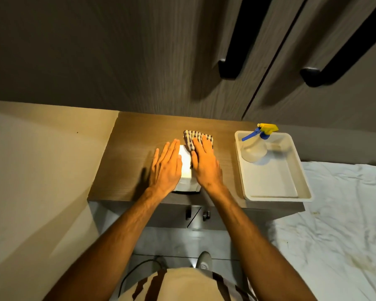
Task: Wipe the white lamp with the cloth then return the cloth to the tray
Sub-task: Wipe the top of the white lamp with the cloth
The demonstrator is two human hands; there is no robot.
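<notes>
Forearms are being extended over the worktop (126,135). White lamp (186,168) is being steadied by the flat, open, empty left hand (166,165); cloth (197,137) is being pressed against it under the spread right hand (205,165). Wiping is judged underway; tray (269,181), holding a spray bottle (255,144), is awaiting the cloth.

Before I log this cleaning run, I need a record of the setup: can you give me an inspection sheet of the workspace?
Surface: wooden bedside cabinet top, lit warm by the lamp.
Job's things: white lamp glowing between both hands; checked cloth pressed on its right side; white tray at the right, without the cloth.
Clutter: spray bottle standing in the tray's far end.
Grippers: left hand flat against the lamp's left side; right hand flat on the cloth.
Cables: dark cable on the floor.
Surroundings: wardrobe doors with black handles behind; bed sheet at the right.
</notes>
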